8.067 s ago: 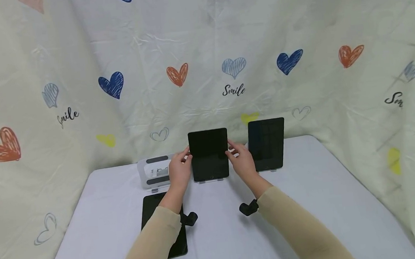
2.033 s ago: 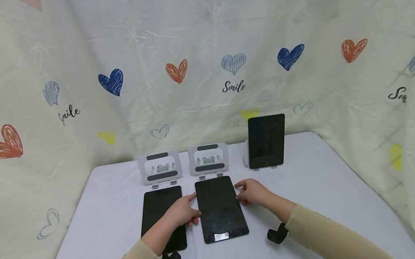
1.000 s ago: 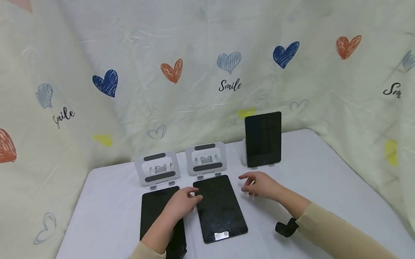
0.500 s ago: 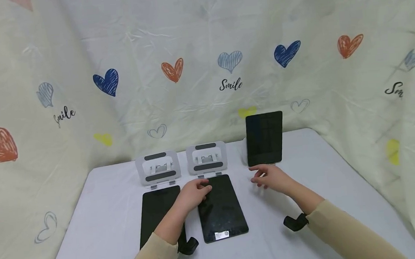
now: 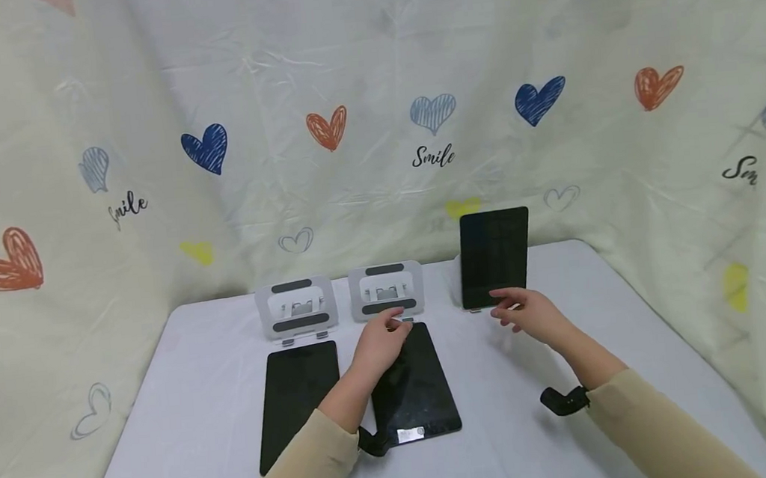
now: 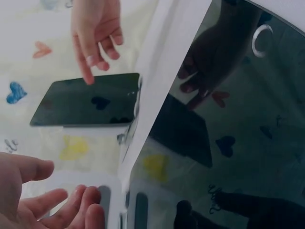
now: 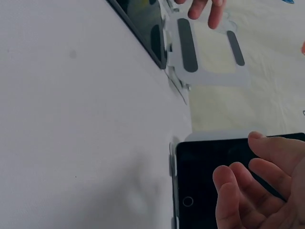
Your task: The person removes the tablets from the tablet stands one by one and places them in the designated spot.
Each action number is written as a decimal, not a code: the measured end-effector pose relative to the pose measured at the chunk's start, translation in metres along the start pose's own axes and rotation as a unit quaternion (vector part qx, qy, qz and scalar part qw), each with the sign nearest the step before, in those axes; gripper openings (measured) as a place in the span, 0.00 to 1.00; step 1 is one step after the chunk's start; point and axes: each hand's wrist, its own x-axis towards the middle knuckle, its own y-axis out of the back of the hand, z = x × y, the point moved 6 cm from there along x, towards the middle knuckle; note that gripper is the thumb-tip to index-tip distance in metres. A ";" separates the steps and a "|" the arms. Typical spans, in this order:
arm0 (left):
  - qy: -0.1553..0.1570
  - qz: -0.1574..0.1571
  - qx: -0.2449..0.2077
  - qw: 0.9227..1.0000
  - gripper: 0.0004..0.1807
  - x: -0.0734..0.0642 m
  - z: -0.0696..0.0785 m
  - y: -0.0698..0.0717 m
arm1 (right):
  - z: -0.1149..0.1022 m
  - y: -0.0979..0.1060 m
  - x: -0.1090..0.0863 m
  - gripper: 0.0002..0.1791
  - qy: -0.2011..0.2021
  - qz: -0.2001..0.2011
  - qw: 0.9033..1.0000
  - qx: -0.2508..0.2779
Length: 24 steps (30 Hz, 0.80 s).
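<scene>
My left hand [image 5: 379, 343] hovers over the upper end of a black tablet [image 5: 419, 397] that lies flat on the table. Its fingers are loosely bent with nothing between them, as the left wrist view confirms. A second tablet [image 5: 494, 253] leans upright on a stand at the back right. Close in front of its lower right part is my right hand [image 5: 534, 317], thumb and fingers apart and holding nothing; in the right wrist view the hand [image 7: 267, 191] overlaps that tablet's screen [image 7: 200, 176]. Behind the flat tablet stands a grey-white tablet stand [image 5: 385, 270] with dark pads.
Another black tablet [image 5: 294, 396] lies flat at the left, partly behind the left forearm. A matching stand [image 5: 295, 323] is behind it. The white tablecloth [image 5: 187, 404] reaches back to a cream curtain [image 5: 355, 53] printed with hearts.
At first both hands held the middle tablet on its stand. It then lay flat on the table between them. Both hands have since let go and moved back and to the right.
</scene>
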 end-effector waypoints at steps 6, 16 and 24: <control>-0.008 0.025 -0.012 1.000 0.25 0.006 0.011 -0.016 | 0.006 0.017 0.002 0.30 0.011 0.030 0.999 -0.001; -0.025 0.028 -0.035 0.999 0.25 0.020 0.034 -0.041 | 0.008 0.042 0.007 0.33 -0.001 0.080 0.997 -0.001; -0.023 0.036 -0.046 0.998 0.25 0.039 0.053 -0.053 | 0.013 0.058 0.015 0.34 -0.016 0.119 0.993 -0.008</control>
